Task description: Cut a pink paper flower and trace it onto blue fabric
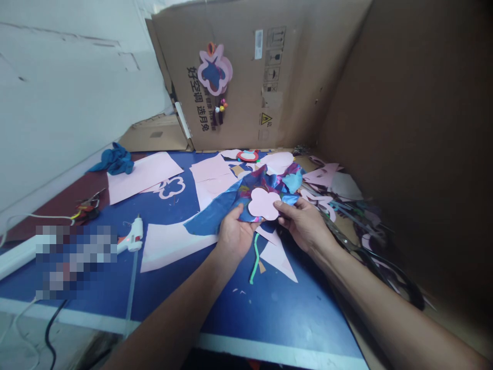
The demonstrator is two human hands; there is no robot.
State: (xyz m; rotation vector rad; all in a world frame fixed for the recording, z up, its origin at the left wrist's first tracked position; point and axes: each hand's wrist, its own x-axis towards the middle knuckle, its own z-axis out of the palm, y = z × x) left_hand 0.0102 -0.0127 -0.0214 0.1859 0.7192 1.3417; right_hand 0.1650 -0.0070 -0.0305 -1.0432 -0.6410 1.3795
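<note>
A pink flower-shaped paper cutout [262, 202] lies against a shiny blue and purple patterned cloth [215, 208], both held up over the table. My left hand [236, 234] is closed on the cloth's lower edge, with its thumb upright beside the cutout. My right hand [304, 221] pinches the cutout's right lobe between thumb and fingers, with the cloth behind it. Below them, a bent green pipe cleaner [254, 259] rests on the blue table [231, 308]. Pink paper pieces [277, 257] lie under and around the hands.
At left are a white glue gun [135, 234], a blue cloth [115, 159] and pink sheets [144, 174]. A flower ornament [214, 69] hangs on the cardboard wall [239, 118] behind. Scissors [404, 282] and paper scraps [327, 177] crowd the right side by another cardboard panel [408, 128].
</note>
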